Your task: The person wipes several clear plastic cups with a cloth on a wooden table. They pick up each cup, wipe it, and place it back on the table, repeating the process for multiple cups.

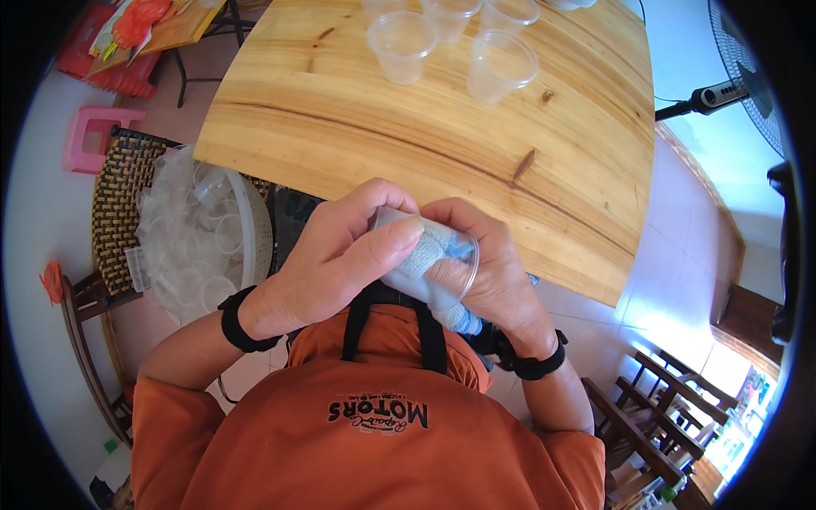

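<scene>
The left hand [340, 255] holds a clear plastic cup [425, 259] just off the near edge of the table [357, 127], above the person's orange shirt [365, 425]. The fingers are wrapped around the cup and the thumb lies flat along its side, so this hand is closed on it. The cup lies tipped over. Its long line runs from its small bottom, up and to the left under the left fingers, down to its round open mouth at the lower right. The mouth points at the right hand [493, 272].

The right hand is pressed against the mouth of the cup. It pushes a cloth [425, 251], white and blue, inside the cup. Its fingers are bent in on the cloth, and an end of the cloth hangs out below this hand. Both hands touch the cup, so they are close together.

Each wrist wears a black band.

On the far side of the table stand more clear cups [450, 38], all upright with their mouths up. They are well apart from the hands.

Left of the table sits a white basket [255, 229] full of many more clear cups. It rests on a woven chair [119, 195]. Past the chair, farther left of the table, is a pink stool [85, 136]. Right of the table stands a fan [739, 76].
</scene>
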The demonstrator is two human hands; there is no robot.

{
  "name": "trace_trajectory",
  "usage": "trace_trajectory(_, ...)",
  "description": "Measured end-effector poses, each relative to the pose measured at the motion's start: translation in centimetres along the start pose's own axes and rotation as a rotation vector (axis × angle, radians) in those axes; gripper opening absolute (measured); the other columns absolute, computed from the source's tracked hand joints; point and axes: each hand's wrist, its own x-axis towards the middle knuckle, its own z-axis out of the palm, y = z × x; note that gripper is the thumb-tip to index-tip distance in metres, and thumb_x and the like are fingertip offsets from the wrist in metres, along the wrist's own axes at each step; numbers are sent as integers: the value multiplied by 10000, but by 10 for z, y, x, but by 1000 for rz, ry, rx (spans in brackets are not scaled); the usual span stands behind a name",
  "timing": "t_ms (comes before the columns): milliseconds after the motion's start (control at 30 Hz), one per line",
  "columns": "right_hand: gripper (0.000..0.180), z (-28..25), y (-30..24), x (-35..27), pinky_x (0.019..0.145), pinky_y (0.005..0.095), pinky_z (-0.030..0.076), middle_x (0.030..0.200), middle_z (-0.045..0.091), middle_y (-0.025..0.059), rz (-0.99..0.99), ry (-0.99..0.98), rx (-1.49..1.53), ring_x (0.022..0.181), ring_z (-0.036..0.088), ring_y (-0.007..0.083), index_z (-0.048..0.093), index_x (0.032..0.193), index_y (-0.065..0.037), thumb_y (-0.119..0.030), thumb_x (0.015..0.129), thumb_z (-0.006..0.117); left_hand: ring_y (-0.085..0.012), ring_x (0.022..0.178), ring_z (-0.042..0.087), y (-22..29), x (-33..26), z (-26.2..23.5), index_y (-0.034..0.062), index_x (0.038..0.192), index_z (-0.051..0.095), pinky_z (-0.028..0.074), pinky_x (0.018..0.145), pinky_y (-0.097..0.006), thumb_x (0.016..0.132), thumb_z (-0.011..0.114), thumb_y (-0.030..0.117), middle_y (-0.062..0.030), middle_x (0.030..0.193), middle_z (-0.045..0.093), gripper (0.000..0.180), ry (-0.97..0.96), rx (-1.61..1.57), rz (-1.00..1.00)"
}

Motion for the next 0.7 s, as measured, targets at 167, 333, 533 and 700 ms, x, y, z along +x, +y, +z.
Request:
trace_trajectory(167, 525, -2, 6, -10, 760, 270, 527, 991, 652, 61, 256, -141, 338, 898, 617, 116, 581, 1173, 40, -347, 868, 763, -60, 705, 505, -8, 3, -10, 3, 1080, 550, 408, 610, -234, 975, 605, 301, -20, 809, 582, 321, -50, 96, 220)
trace_trajectory(333, 485, -7, 1, -10, 779, 308, 532, 1005, 665, 91, 176, -106, 182, 906, 636, 167, 586, 1175, 29, -287, 854, 765, -57, 739, 503, -2, 2, -9, 1, 1099, 535, 413, 636, -236, 985, 594, 303, -18, 812, 572, 328, -66, 92, 80)
trace_trajectory(533, 453, -12, -7, -15, 753, 337, 534, 934, 677, 190, 17, -45, -340, 839, 672, 264, 596, 1163, 11, -225, 816, 767, -54, 776, 507, 7, -4, -10, 17, 1132, 526, 423, 663, -235, 1001, 581, 281, -8, 859, 582, 300, -97, -70, -249)
trace_trajectory(700, 392, -23, -5, -19, 718, 306, 533, 872, 693, 158, 54, 44, -449, 772, 678, 233, 615, 1137, 15, -195, 836, 755, -50, 789, 521, 6, -10, -26, 42, 1186, 516, 437, 674, -220, 986, 605, 260, 3, 907, 590, 309, -37, -103, -146)
